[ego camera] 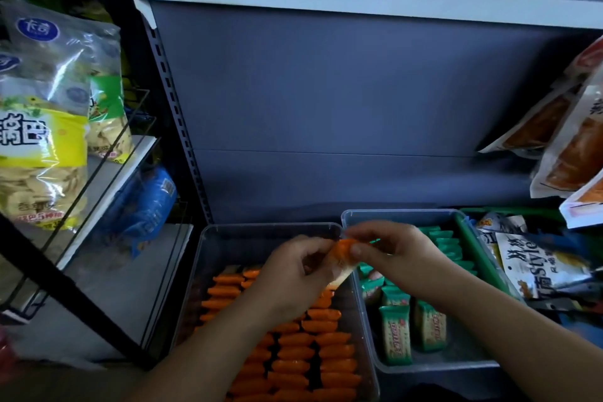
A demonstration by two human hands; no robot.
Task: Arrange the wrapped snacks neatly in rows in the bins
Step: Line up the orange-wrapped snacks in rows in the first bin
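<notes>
An orange wrapped snack (343,253) is held above the gap between two clear bins. My left hand (295,274) pinches its left end and my right hand (396,254) pinches its right end. Below, the left clear bin (228,231) holds several orange wrapped snacks (313,352) lying in rows; its far end shows bare floor. The right clear bin (391,214) holds green wrapped snacks (411,326), some flat at the front and several standing in a row (447,245) at the back right.
A dark shelf back panel (326,107) rises behind the bins. Large yellow and green snack bags (42,140) and a blue bag (146,205) sit on wire shelves at left. Orange and white pouches (571,147) and a silver bag (535,264) lie at right beside a green tray (483,258).
</notes>
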